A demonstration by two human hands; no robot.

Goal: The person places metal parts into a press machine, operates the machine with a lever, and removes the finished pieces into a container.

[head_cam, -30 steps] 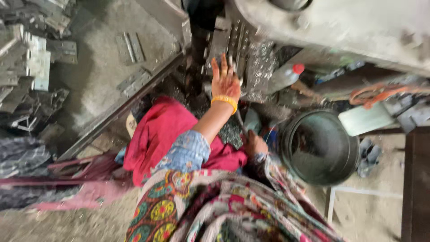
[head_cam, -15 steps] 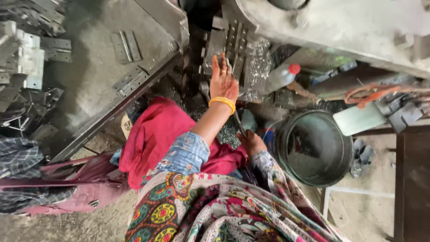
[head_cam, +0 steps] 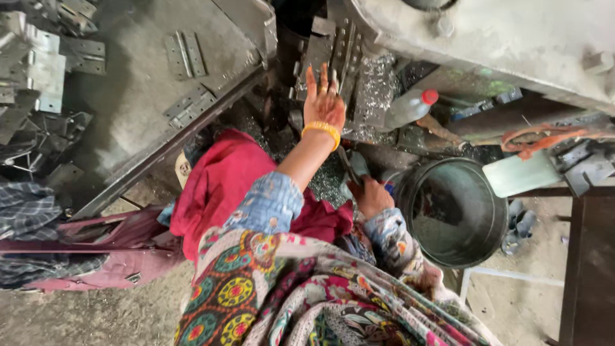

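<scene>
Metal plate (head_cam: 343, 51) sits up at 12 o'clock in the press, and my left hand (head_cam: 325, 102) is on it, fingers spread flat. Right hand (head_cam: 373, 195) is closed around a thin rod (head_cam: 346, 164), just beside the grey bucket (head_cam: 493, 247) at 3 o'clock.

Left arm extended forward, forearm bare, sleeve pushed to the elbow. Left hand (head_cam: 324, 102) raised, fingers straight and slightly spread. Right arm bent close to the body; right hand (head_cam: 373, 197) low, apparently closed in a fist.
</scene>
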